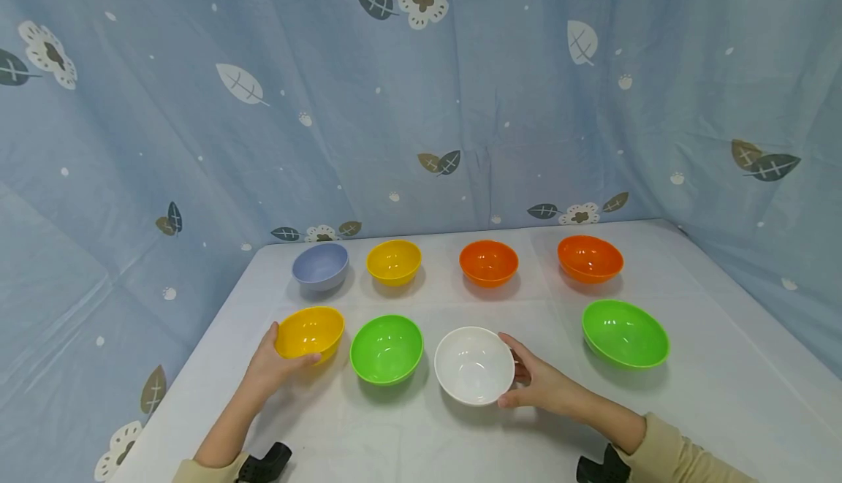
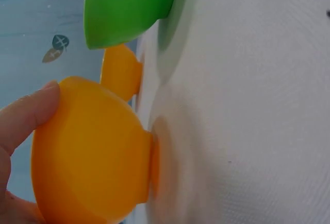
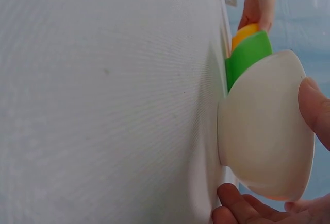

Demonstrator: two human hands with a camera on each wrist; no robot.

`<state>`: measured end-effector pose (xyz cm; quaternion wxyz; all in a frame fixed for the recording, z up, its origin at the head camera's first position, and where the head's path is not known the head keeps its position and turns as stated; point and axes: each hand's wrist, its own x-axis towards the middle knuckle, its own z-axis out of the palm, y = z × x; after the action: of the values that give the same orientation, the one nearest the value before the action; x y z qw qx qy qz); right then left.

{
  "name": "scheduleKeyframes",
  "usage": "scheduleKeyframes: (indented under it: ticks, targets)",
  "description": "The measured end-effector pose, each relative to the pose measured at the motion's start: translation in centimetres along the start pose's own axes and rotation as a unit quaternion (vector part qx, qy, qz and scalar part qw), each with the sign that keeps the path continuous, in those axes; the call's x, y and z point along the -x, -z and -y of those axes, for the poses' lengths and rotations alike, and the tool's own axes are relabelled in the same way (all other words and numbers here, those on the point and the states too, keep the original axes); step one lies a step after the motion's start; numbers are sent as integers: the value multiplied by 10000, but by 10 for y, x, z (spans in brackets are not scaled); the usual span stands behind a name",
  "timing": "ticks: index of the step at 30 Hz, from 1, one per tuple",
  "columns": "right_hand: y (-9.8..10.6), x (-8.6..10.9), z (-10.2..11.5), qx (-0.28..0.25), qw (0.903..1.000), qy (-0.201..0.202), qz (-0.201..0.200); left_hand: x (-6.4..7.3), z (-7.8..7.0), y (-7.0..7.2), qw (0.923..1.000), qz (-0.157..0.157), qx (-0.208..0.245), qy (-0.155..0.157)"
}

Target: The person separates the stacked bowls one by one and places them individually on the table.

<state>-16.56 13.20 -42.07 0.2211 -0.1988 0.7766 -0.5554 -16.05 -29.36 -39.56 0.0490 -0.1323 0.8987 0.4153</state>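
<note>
In the head view my left hand (image 1: pixel 271 363) grips a yellow bowl (image 1: pixel 309 331) at the front left, thumb along its near side and fingers round its left side. The left wrist view has this yellow bowl (image 2: pixel 90 154) with its foot close over the white cloth. My right hand (image 1: pixel 542 382) holds a white bowl (image 1: pixel 473 366) by its right side. In the right wrist view the thumb (image 3: pixel 314 105) presses the white bowl's wall near the rim, and several fingers sit low beside its base. Between the two held bowls stands a green bowl (image 1: pixel 387 350).
Along the back stand a lavender bowl (image 1: pixel 320 267), another yellow bowl (image 1: pixel 394 262), an orange bowl (image 1: pixel 488 264) and a second orange bowl (image 1: pixel 590 259). A wide green bowl (image 1: pixel 625 334) is at the right. Behind the white table (image 1: pixel 368 439) hangs a blue patterned curtain (image 1: pixel 368 103).
</note>
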Motion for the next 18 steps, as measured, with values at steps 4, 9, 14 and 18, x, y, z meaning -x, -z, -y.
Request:
scheduleKeyframes:
  ticks: [4, 9, 14, 18]
  targets:
    - [0, 0, 0, -16, 10000, 17, 6, 1, 0, 3, 9998, 128, -153, 60]
    - [0, -1, 0, -30, 10000, -17, -5, 2, 2, 6, 9995, 191, -214, 118]
    - [-2, -1, 1, 141, 9998, 46, -91, 2, 6, 8, 9993, 278, -228, 28]
    - [-4, -1, 1, 514, 9980, 239, -268, 2, 9, 10, 9990, 356, -249, -59]
